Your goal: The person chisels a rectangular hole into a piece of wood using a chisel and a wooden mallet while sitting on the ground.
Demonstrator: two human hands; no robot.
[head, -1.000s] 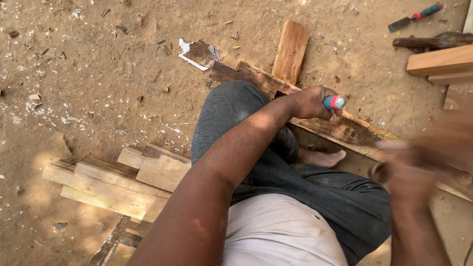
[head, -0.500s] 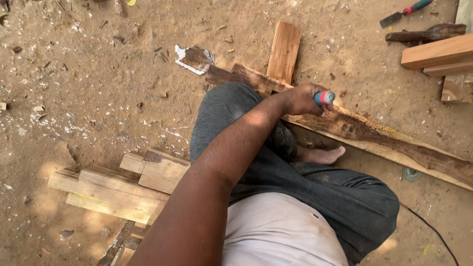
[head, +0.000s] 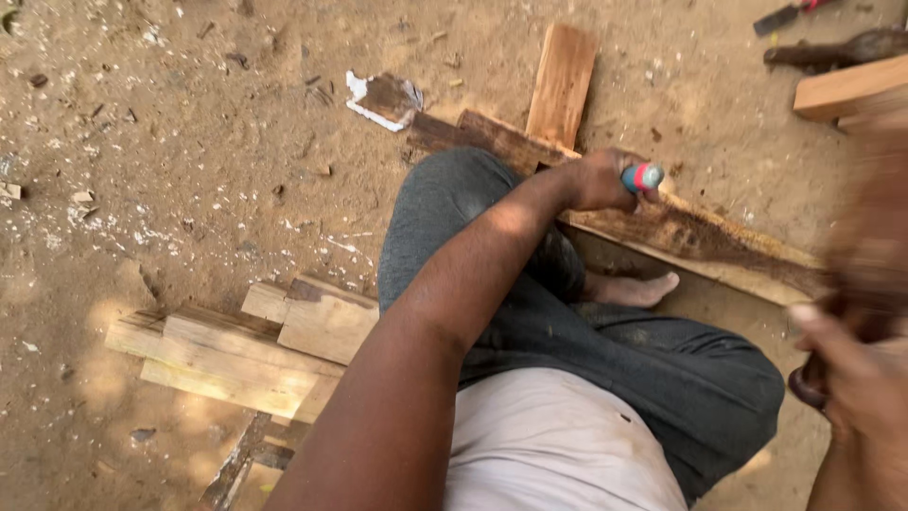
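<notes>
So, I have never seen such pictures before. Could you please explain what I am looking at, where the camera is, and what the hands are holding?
There is no machine here. A person wears a camera on the head, so the one view looks down at their own arms and legs. They sit on sandy ground.

The left hand is closed around a tool with a blue and red handle, set against a long dark plank lying in front of a bare foot.

The right hand is blurred at the right edge; it seems to grip something dark, but I cannot tell what.

Pale wooden blocks lie stacked at the left, and a short board lies beyond the plank.
</notes>
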